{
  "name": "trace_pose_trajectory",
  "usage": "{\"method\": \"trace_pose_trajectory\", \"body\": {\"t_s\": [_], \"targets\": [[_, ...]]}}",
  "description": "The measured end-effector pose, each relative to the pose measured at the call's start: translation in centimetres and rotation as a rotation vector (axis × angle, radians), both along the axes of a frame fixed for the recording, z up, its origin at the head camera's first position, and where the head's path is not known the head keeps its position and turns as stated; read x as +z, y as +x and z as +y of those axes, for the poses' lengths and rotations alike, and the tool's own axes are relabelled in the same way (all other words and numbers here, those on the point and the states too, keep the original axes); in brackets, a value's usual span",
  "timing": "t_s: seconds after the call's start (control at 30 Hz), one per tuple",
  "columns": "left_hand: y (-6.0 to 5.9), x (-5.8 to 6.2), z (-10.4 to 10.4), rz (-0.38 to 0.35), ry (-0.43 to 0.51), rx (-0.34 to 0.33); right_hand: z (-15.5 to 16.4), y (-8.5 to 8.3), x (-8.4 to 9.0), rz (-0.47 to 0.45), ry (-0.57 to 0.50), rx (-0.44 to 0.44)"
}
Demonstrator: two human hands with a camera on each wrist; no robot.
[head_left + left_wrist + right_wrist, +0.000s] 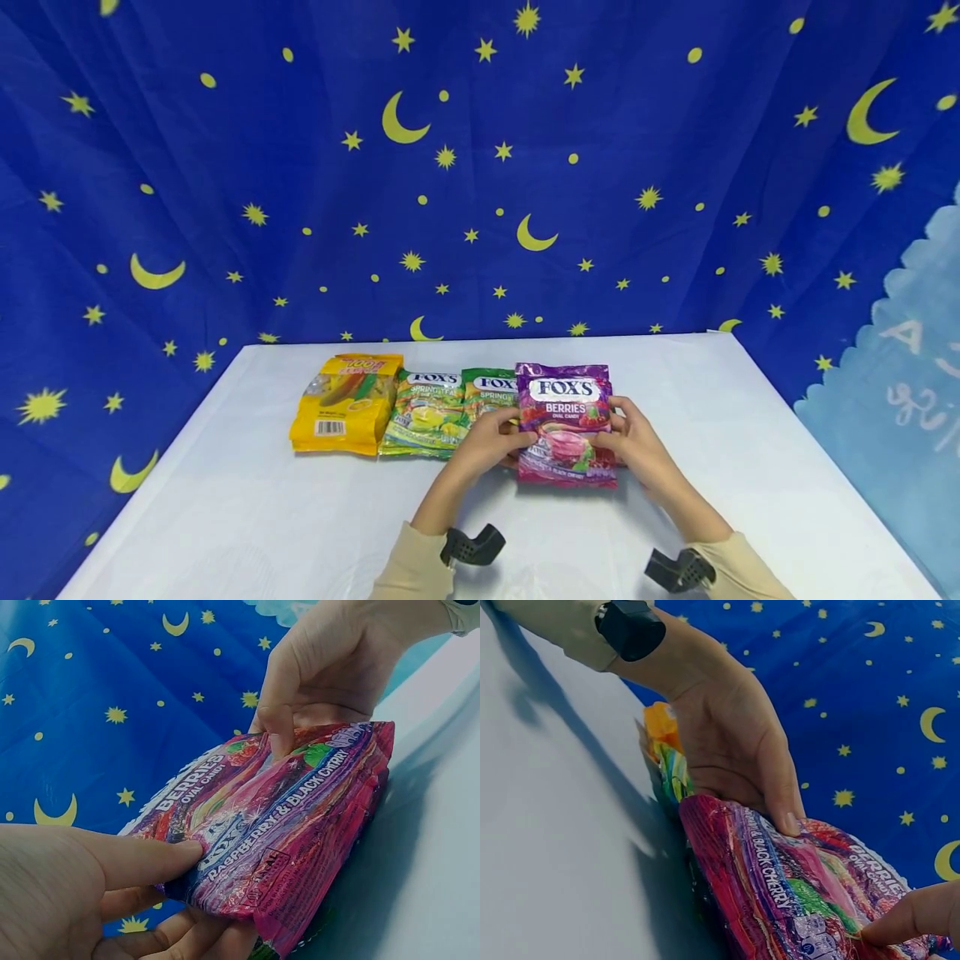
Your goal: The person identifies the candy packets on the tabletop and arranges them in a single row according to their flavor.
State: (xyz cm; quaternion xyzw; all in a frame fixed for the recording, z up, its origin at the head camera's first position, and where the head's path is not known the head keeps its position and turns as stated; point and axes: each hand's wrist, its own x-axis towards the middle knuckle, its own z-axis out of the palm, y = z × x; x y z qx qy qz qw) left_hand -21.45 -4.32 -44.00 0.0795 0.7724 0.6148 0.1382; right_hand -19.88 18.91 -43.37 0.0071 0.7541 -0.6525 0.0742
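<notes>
Both hands hold a purple and pink candy bag (566, 425) marked FOX'S Berries, one at each side. My left hand (487, 442) grips its left edge, thumb on the printed front and fingers behind, as the left wrist view shows. The right hand (637, 442) pinches the opposite edge the same way, its thumb on the front. In the head view the berries bag covers part of a green FOX'S Spring bag (487, 385). Another green FOX'S bag (426, 412) lies to the left of that one.
A yellow snack bag (348, 404) with a barcode stands leftmost in the row, against the green bag. The row sits toward the back of a white table (300, 525). Behind rises a blue curtain (465, 183) with yellow moons and stars.
</notes>
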Motion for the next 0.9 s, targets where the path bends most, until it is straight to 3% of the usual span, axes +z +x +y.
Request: {"method": "trace_pose_trajectory", "body": {"t_s": [0.27, 0.43, 0.57, 0.8, 0.9], "targets": [[0.2, 0.0, 0.3, 0.011, 0.067, -0.056, 0.7, -0.2, 0.0, 0.003, 0.029, 0.012], [0.6, 0.5, 0.6, -0.005, 0.083, -0.056, 1.2, -0.5, 0.3, -0.013, 0.066, 0.023], [0.4, -0.1, 1.1, -0.010, 0.080, -0.048, 1.7, -0.7, 0.6, -0.017, 0.092, 0.052], [0.4, 0.3, 3.0, -0.008, 0.091, -0.040, 3.9, -1.3, 1.3, -0.006, 0.147, 0.092], [0.1, 0.5, 4.2, 0.027, 0.064, -0.043, 5.0, -1.4, 1.5, -0.015, 0.173, 0.082]]}}
